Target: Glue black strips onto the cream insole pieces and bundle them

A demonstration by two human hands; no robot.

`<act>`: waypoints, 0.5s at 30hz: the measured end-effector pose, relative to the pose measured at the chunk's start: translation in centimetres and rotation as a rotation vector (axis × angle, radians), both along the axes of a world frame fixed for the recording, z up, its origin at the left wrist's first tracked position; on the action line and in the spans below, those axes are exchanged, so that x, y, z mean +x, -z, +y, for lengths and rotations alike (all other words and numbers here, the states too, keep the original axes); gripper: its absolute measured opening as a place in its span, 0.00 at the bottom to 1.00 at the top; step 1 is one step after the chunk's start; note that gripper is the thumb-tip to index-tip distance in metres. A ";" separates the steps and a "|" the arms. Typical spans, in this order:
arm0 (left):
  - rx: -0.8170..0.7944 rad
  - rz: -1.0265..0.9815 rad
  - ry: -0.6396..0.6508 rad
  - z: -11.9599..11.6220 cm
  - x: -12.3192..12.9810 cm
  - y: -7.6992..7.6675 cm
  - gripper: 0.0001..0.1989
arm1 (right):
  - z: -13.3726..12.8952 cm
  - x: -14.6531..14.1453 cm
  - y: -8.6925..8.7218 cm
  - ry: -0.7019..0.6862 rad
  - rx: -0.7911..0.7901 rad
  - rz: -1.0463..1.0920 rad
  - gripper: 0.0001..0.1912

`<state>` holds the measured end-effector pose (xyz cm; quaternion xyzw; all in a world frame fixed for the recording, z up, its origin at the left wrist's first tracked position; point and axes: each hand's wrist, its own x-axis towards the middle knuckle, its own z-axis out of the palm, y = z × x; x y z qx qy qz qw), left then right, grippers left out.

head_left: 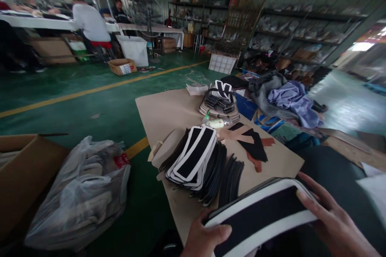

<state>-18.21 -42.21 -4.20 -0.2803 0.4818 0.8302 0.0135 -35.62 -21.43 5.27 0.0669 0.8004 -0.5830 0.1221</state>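
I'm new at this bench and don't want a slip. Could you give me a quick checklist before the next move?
1. Left hand gripping the held panel stack: ok, thumb on top.
2. Right hand gripping its other end: ok.
3. White-bordered face showing: ok.
4. All held edges aligned: cannot tell, the hands cover parts of the ends.
5. Nearby panel pile squared up: not ok, fanned out.
6. Bottle apart from both hands: ok.

The left hand (206, 233) was curled in a grip at lower centre, thumb uppermost and pointing inward. The right hand (334, 215) gripped farther right, thumb and forefinger angled inward.
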 end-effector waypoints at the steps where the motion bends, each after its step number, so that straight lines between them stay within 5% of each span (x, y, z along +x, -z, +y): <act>1: 0.012 -0.005 -0.036 0.0 -0.3 0.0 0.30 | -1.2 0.5 0.5 0.052 -0.080 -0.036 0.35; 7: 0.007 -0.111 -0.234 0.4 -1.9 0.7 0.33 | -7.7 0.5 4.7 0.107 -0.265 -0.149 0.32; 15: 0.141 -0.252 -0.347 0.2 -3.7 1.4 0.35 | -14.9 -3.0 6.8 -0.034 -0.302 -0.126 0.34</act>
